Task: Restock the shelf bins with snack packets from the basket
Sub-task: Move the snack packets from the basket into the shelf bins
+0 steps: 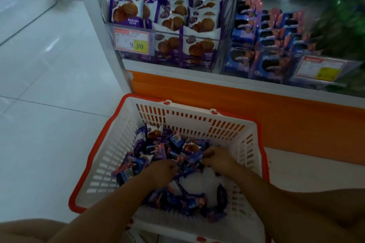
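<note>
A white basket with an orange rim [245, 136] stands on the floor below the shelf. Several small blue and purple snack packets [158, 148] lie heaped inside it. Both my hands are down in the heap. My left hand [160, 169] has its fingers curled round packets near the middle. My right hand [217, 157] pinches a blue packet [194, 159] just to its left. Above, a clear shelf bin [201, 33] holds white and purple waffle-biscuit packets. The bin [262, 49] to its right holds blue and pink sandwich-biscuit packets.
Price tags hang on the bin fronts, one [131, 40] reading 9.90 and another [320, 70] at the right. An orange shelf base [286, 116] runs behind the basket. Pale tiled floor [49, 85] spreads to the left. My knee [25, 231] shows at bottom left.
</note>
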{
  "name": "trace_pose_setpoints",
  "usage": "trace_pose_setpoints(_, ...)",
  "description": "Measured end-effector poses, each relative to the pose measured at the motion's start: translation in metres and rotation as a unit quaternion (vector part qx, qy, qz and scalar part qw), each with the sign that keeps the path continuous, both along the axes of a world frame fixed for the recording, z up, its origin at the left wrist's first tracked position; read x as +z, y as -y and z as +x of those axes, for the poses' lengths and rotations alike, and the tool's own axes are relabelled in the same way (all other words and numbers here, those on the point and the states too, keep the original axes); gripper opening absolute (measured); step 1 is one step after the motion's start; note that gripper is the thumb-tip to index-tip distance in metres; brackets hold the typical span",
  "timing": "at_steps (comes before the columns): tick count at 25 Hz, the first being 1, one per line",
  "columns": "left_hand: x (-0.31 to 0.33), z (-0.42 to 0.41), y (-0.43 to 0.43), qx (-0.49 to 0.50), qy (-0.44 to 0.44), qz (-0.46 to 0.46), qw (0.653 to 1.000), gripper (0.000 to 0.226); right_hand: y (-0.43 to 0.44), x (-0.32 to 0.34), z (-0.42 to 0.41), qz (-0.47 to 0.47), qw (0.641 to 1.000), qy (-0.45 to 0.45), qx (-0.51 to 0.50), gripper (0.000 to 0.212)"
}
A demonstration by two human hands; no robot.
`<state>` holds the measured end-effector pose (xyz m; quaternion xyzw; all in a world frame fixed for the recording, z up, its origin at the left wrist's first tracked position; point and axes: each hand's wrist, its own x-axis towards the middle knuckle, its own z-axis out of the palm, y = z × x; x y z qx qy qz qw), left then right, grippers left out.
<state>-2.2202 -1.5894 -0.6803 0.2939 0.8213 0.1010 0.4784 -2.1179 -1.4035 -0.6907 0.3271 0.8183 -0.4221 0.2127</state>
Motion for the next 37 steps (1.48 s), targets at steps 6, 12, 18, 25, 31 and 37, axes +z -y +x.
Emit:
trace_pose_setpoints(6,0.042,0.002,-0.023,0.444,0.335,0.171,0.813,0.062,0.017,0.061,-0.006,-0.068,0.967,-0.217,-0.112,0.016)
trace_pose_setpoints(12,0.059,-0.009,-0.018,0.479,0.393,0.262,0.740,0.036,0.025,0.085,0.004,-0.132,0.954,-0.239,-0.122,0.020)
trace_pose_setpoints(18,0.064,-0.015,-0.016,0.461,0.397,0.303,0.734,0.028,0.020,0.085,-0.005,-0.307,0.878,-0.222,-0.295,0.024)
trace_pose_setpoints(25,0.063,-0.015,-0.020,0.421,0.364,0.305,0.773,0.028,0.021,0.073,-0.011,-0.235,0.908,-0.222,-0.268,0.036)
trace_pose_setpoints(31,0.065,-0.013,-0.022,0.434,0.392,0.277,0.763,0.035,0.045,0.085,-0.008,0.053,0.951,-0.303,-0.025,0.020)
trace_pose_setpoints(37,0.070,-0.016,-0.023,0.448,0.440,0.329,0.706,0.027,0.028,0.091,-0.011,-0.081,0.941,-0.249,-0.213,0.020)
